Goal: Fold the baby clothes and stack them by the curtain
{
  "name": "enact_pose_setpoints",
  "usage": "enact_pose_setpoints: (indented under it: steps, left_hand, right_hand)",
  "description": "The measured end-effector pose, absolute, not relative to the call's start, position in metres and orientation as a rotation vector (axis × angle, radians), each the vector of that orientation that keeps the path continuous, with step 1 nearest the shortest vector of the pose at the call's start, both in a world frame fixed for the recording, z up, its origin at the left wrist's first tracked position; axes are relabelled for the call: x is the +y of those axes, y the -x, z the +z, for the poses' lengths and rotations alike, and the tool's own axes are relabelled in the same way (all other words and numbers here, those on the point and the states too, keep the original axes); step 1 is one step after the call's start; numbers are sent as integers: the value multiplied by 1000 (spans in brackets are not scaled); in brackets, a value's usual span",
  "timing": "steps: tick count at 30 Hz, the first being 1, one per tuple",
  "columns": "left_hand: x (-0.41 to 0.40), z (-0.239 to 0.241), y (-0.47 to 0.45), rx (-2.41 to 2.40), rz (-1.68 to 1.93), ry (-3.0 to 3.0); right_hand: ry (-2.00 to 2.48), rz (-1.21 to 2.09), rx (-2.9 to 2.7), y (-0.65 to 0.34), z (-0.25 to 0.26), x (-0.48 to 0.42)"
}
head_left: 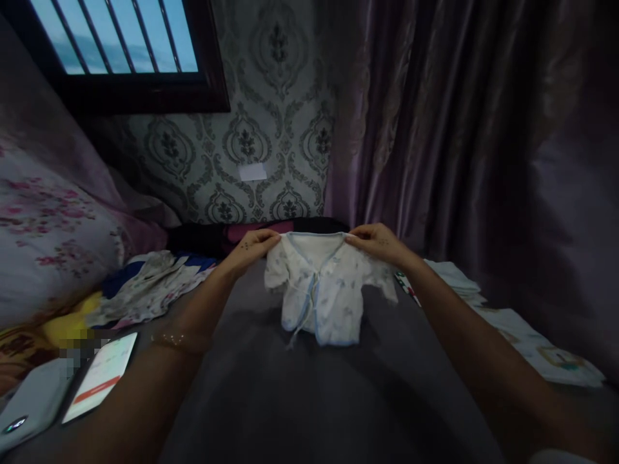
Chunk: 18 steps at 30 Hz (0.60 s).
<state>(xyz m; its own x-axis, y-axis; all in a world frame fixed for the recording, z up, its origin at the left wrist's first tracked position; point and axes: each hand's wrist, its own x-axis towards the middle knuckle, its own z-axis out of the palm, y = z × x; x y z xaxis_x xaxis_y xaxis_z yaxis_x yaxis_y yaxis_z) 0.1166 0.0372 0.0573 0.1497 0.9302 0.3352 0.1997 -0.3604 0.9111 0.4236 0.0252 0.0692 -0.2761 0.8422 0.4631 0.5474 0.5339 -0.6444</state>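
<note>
We hold the baby shirt point(319, 290) up over the bed point(309, 399), left hand point(252, 248) and right hand point(372, 243) each pinched shut on a shoulder; it looks light, soft and floppy, so the shoulder seams seem the best hold

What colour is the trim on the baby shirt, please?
Light blue trim on the white baby shirt, clearest in the head view.

— That small white cotton baby shirt point(323, 293): plain?
— No; pale blue trim and ties, faint blue print; beneath it a dark grey bedsheet point(300, 399); beside it a white pillow with pink flowers point(48, 245).
</note>
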Motion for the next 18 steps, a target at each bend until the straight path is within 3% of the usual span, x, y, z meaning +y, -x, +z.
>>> enact_pose_setpoints:
  steps: [3,8,14,18]
  left_hand:
    - [42,58,-123,1037,1410,-1639]
    - [48,48,-126,1151,1266,-1857]
    - [56,44,-123,1221,1410,-1824]
    - [51,47,-121,1310,1436,-2075]
  right_hand:
    - [1074,507,-1885,-425,70,22]
    - [1098,643,-1916,-428,63,28]
    - [1077,461,-1870,-423,57,40]
    - [1194,113,-1873,-421,58,28]
